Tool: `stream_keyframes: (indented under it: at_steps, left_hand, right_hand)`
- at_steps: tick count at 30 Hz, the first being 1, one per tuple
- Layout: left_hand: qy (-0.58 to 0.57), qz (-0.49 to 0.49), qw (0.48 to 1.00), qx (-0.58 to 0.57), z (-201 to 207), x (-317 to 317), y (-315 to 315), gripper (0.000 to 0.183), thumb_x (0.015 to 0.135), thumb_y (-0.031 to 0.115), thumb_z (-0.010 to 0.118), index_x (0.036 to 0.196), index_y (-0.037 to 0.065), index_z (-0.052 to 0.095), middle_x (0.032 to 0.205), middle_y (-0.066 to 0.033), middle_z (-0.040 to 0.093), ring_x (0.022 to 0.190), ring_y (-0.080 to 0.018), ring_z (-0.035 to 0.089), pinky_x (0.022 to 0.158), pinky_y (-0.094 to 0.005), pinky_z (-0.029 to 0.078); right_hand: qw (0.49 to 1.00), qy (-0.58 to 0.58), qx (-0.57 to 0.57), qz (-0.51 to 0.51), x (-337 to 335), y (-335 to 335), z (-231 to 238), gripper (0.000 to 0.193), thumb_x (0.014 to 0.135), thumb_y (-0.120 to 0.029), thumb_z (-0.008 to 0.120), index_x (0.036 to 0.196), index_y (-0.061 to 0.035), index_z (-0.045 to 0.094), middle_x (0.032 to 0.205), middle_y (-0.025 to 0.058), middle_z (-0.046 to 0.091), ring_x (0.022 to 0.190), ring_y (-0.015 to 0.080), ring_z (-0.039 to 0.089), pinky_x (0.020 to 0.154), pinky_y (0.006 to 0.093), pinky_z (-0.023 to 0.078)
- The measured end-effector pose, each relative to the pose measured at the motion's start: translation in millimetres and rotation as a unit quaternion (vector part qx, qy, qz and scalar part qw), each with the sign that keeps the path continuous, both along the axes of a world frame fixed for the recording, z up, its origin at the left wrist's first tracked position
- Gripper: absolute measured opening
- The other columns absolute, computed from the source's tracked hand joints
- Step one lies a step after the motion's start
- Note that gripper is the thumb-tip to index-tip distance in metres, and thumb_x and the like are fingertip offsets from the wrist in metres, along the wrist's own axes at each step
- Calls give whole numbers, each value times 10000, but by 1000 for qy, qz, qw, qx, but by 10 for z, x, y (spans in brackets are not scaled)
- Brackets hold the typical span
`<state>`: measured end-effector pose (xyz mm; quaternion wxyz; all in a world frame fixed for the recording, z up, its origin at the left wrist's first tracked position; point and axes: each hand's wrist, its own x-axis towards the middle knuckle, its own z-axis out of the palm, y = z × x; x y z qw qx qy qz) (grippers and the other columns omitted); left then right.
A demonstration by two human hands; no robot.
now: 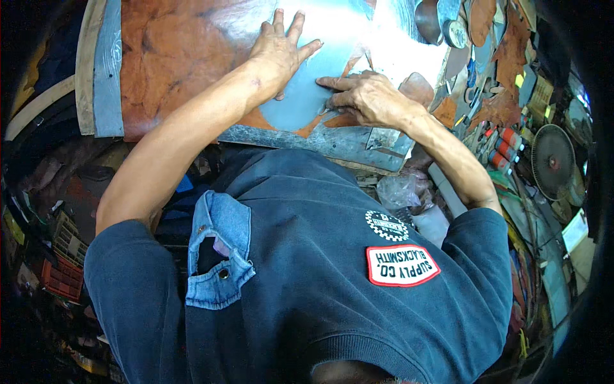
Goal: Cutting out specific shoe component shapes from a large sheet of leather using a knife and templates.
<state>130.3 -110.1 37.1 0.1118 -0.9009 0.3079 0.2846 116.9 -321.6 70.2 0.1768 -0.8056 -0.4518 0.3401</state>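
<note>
A large brown marbled leather sheet (pixel 179 70) lies on the worktable. Within it is a smooth grey-blue shape (pixel 297 96) with a curved near edge; I cannot tell whether it is a flat template on top or the surface below. My left hand (pixel 279 54) presses on it, fingers spread, holding nothing. At its right edge is my right hand (pixel 368 97), index finger stretched out and the other fingers bent in. Anything between those fingers is too small to make out. Narrow brown leather (pixel 313 128) borders the near edge.
Leather scraps (pixel 483 19) and a round dial-like object (pixel 455 33) lie at the far right. Red-capped containers (pixel 508 144) and a round fan (pixel 552 161) stand further right. Crumpled clear plastic (pixel 403 190) lies below the table's grey front edge (pixel 300 144).
</note>
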Motion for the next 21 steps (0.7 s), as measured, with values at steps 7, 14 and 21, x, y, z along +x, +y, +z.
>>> stream_keyframes:
  at_steps: [7, 14, 21]
  left_hand:
    - [-24, -19, 999, 12, 38, 17, 15, 1242, 483, 528, 882, 1517, 325, 224, 1549, -234, 177, 1377, -485, 256, 1050, -469, 419]
    - [-32, -31, 998, -33, 175, 55, 69, 1075, 581, 461, 858, 1491, 287, 312, 1527, -226, 231, 1338, -469, 313, 1027, -456, 413]
    - [9, 19, 997, -76, 170, 198, 19, 906, 647, 422, 832, 1417, 140, 447, 1487, -193, 298, 1335, -410, 332, 1044, -430, 375]
  right_hand:
    - [994, -57, 20, 91, 501, -113, -144, 349, 660, -26, 674, 966, -174, 755, 1335, -9, 584, 933, 225, 650, 839, 361, 538]
    - [993, -37, 49, 105, 691, -225, -63, 269, 746, -85, 638, 996, -131, 725, 1176, 70, 656, 956, 269, 644, 816, 378, 537]
    - [936, -123, 174, -282, 1242, 160, -210, 218, 877, -155, 638, 1054, -41, 695, 980, 138, 697, 866, 308, 668, 744, 377, 534]
